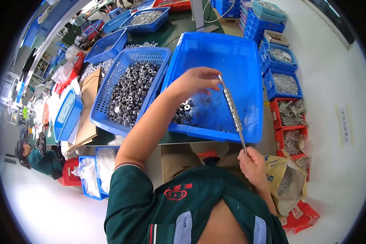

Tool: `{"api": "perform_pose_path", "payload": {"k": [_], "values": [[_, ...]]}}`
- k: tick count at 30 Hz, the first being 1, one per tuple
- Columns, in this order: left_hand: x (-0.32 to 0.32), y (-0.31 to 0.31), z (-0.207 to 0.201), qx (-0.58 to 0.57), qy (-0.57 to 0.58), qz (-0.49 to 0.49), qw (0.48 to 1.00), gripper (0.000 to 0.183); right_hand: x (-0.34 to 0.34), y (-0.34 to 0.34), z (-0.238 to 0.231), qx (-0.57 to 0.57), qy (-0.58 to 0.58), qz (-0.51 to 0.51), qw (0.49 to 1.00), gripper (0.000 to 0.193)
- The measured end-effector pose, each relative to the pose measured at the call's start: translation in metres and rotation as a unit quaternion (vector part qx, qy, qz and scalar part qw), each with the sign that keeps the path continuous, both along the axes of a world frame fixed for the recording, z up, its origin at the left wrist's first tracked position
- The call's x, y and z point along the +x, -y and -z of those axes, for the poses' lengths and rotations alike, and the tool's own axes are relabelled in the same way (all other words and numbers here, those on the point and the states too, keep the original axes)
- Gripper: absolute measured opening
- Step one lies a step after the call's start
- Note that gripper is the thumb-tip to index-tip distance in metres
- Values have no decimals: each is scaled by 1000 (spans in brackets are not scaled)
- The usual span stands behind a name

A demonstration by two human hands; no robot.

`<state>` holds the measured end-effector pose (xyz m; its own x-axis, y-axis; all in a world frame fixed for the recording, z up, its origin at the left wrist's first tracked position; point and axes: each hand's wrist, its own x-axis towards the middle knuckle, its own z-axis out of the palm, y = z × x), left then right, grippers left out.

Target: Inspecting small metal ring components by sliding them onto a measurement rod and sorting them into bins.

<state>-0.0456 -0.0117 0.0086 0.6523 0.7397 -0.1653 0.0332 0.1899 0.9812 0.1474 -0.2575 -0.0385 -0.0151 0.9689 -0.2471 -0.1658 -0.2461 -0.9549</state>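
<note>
In my right hand (252, 164), closed round its lower end, is a thin metal rod (242, 141). It slants up and to the left over a large blue tub (215, 51). Several shiny metal rings (232, 107) are threaded in a row along its middle and upper part. My left hand (197, 83) is by the rod's upper tip, fingers and thumb curved and apart; nothing shows between them. Beneath my left forearm, a small heap of dark and silver metal rings (185, 112) lies in the tub's left part, with dark shavings scattered over its bottom.
Left of the tub stands a blue perforated basket (150, 50) filled with small metal rings. Cardboard (89, 97) leans beside it. Stacked blue and red bins (286, 105) of metal parts line the right side. A person (46, 160) in green sits far left.
</note>
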Motion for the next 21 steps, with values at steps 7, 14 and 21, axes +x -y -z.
{"api": "perform_pose_path", "payload": {"k": [7,14,21], "values": [[-26,-22,21,463,-505,-32,728,15,1,5,2,-20,1,26,999,19],[-14,-15,36,446,-614,104,643,15,4,5,3,-21,-14,9,1000,20],[-4,-23,42,445,-627,140,624,16,7,6,-1,-26,-33,2,999,11]]}}
